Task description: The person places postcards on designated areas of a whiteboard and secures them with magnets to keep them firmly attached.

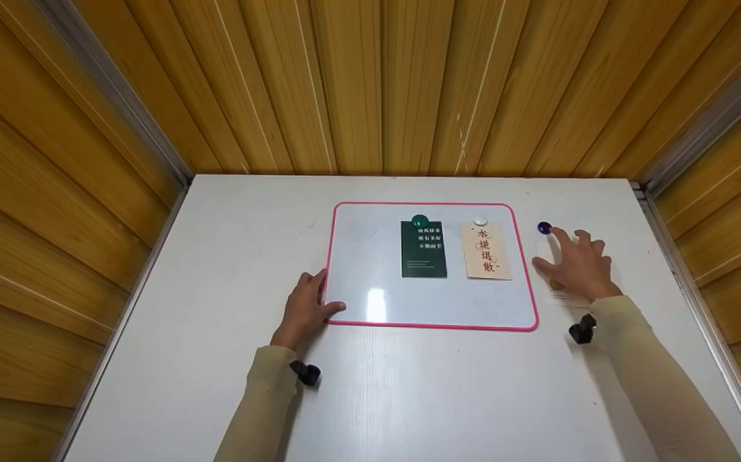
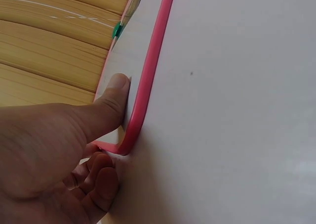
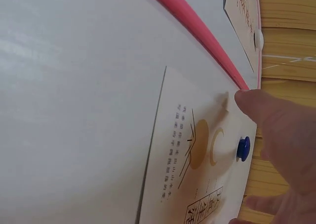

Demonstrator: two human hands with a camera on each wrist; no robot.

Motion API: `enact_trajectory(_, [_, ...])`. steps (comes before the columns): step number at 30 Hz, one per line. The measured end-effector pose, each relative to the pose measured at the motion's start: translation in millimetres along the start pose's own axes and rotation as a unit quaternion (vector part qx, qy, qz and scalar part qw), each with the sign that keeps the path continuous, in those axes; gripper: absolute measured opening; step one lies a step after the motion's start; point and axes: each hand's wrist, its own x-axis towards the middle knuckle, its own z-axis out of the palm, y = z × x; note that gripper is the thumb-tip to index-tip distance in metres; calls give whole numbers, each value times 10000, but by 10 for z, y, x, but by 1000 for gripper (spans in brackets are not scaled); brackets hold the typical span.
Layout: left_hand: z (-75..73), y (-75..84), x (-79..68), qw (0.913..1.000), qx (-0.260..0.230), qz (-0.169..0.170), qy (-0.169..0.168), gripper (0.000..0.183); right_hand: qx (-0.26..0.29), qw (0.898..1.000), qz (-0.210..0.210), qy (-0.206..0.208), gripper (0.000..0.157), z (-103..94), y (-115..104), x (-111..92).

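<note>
A pink-framed whiteboard (image 1: 370,263) lies on the table. My left hand (image 1: 304,311) grips its lower left corner, thumb (image 2: 114,103) on the board's face and the other fingers at the outer edge. On the board, a green magnet (image 1: 419,221) sits at the top of a dark green card (image 1: 424,253), and a white magnet (image 1: 480,221) at the top of a cream card (image 1: 488,253). Right of the board, my right hand (image 1: 580,263) hovers with spread fingers over a white printed card (image 3: 197,150), partly covering it. A dark blue magnet (image 3: 243,149) is close to the fingertips.
The white table (image 1: 408,391) extends around the board on all sides. Wooden slat walls (image 1: 370,83) stand behind and at both sides, with metal strips (image 1: 697,295) along the table's side edges. Each wrist carries a small black camera (image 1: 306,373).
</note>
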Motion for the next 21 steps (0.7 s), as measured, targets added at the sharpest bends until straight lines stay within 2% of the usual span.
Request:
enact_trajectory(8, [9, -8, 6, 10000, 6, -62, -11, 90, 123, 9990, 294, -305, 98, -40, 72, -48])
enact_trajectory(21, [3, -11, 2, 10000, -65, -29, -9, 89, 309, 9945, 614, -786, 95, -120, 44, -112])
